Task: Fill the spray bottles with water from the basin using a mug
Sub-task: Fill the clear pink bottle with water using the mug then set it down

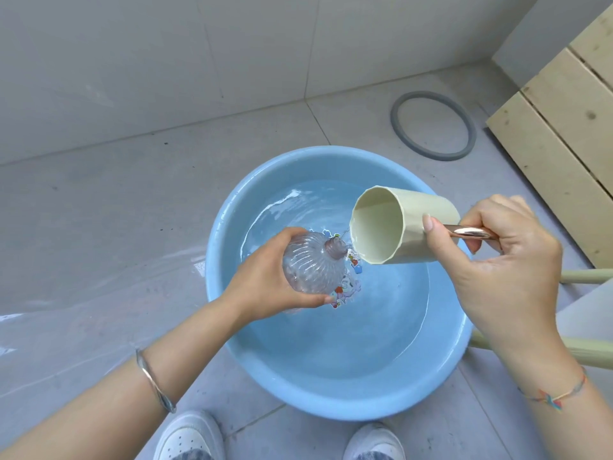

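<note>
A blue basin [232, 353] of water stands on the floor between my feet. Over it my left hand [265, 287] grips a clear ribbed spray bottle [311, 267], tilted, its open neck pointing toward the mug. My right hand [507, 257] holds the shiny handle of a cream mug [414, 224], thumb pressed on the mug's side. The mug is tipped on its side, rim just right of the bottle neck, and a thin trickle of water falls from its lip. No spray cap is in view.
Grey tiled floor, wet at the left, runs to a tiled wall at the back. A grey ring [433, 126] lies on the floor beyond the basin. A wooden slatted panel [560, 127] stands at the right, with pale green legs [587, 277] beside the basin.
</note>
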The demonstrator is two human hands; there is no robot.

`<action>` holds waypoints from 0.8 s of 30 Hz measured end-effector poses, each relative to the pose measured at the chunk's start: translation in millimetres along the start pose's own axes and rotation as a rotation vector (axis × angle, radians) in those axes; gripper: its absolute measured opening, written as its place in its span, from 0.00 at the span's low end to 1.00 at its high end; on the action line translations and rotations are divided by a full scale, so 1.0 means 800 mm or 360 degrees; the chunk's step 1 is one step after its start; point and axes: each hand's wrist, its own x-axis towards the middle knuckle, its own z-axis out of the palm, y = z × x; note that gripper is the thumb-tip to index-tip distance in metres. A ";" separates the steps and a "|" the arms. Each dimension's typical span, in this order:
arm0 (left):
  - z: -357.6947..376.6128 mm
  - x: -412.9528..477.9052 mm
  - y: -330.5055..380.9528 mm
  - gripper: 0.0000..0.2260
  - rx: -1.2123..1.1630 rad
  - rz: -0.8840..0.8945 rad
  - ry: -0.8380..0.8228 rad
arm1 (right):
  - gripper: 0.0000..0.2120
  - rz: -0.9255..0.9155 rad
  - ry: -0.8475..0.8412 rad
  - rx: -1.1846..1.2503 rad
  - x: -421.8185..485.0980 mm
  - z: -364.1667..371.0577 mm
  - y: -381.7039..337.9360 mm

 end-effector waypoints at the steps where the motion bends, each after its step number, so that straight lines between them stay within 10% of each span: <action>1: 0.000 0.000 0.000 0.44 0.0001 -0.0001 0.0003 | 0.18 -0.0019 0.0001 -0.0015 0.001 0.000 -0.001; 24: 0.002 0.001 -0.005 0.44 0.0012 0.0002 0.0020 | 0.18 -0.0410 0.0028 -0.0296 0.005 0.006 -0.013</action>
